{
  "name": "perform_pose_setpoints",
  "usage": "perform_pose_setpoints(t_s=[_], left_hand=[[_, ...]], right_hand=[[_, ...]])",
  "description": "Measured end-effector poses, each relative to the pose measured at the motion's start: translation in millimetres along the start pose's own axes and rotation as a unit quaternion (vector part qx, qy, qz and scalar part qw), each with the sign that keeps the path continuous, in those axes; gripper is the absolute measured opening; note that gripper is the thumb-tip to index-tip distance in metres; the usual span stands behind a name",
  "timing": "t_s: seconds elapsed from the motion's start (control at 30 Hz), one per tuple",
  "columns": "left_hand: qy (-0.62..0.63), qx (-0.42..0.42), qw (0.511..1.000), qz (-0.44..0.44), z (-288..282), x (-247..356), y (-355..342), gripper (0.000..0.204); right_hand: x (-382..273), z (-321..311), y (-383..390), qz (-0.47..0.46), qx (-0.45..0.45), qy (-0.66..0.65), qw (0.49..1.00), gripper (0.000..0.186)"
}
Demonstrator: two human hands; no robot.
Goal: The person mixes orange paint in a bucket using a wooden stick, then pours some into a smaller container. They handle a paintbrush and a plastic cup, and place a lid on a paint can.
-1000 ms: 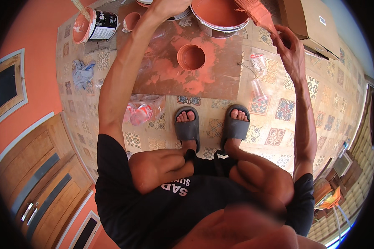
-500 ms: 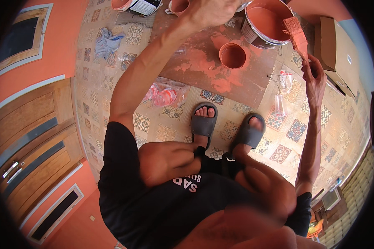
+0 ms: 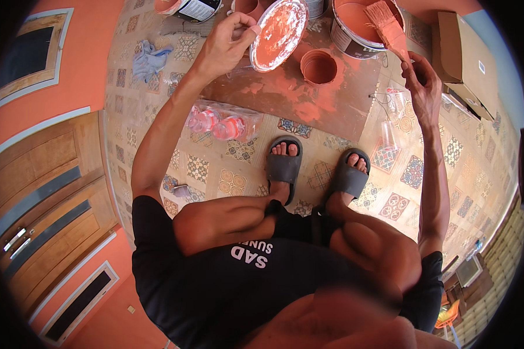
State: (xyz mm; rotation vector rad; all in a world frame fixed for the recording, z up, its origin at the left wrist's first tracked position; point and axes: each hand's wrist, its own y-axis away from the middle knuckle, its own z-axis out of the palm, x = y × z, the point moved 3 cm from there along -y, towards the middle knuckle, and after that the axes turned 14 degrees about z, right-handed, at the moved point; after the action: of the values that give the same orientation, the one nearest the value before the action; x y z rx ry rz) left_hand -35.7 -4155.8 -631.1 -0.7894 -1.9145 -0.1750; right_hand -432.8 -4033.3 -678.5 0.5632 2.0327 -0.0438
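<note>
My left hand (image 3: pixel 226 47) pinches the edge of a round paint-can lid (image 3: pixel 278 36), tilted up, its face smeared with orange and white. In my right hand (image 3: pixel 424 88) is the handle of a flat paintbrush (image 3: pixel 388 30) coated in orange paint. The brush's bristles are over the rim of a white and dark paint bucket (image 3: pixel 355 49) holding orange paint. Between the hands, a small orange-stained pot (image 3: pixel 319 78) stands on a brown board (image 3: pixel 337 116) splashed with paint.
Beyond the lid stand another paint tub (image 3: pixel 199 9) and a partly hidden cup (image 3: pixel 245 6). Plastic-wrapped bottles (image 3: pixel 227 127) lie before the board. Clear plastic cups (image 3: pixel 389 135) lie on the tiles, right. A cardboard box (image 3: pixel 464 64) is farther right; a rag (image 3: pixel 149 61) lies left.
My left hand has moved left and nearer, bringing the paint-can lid into full view. My right hand still holds the brush near the bucket, shifted slightly in the picture.
</note>
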Motion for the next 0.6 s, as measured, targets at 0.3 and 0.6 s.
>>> perform_pose_setpoints(t_s=[0.3,0.6], left_hand=[[0.118,0.107,0.95,-0.269,3,-105,35,0.025],[0.202,0.138,0.907,-0.342,28,-160,51,0.029]], right_hand=[[-2,30,22,-0.022,-0.062,-0.017,0.998,0.03],[7,45,35,0.005,-0.106,-0.008,0.994,0.027]])
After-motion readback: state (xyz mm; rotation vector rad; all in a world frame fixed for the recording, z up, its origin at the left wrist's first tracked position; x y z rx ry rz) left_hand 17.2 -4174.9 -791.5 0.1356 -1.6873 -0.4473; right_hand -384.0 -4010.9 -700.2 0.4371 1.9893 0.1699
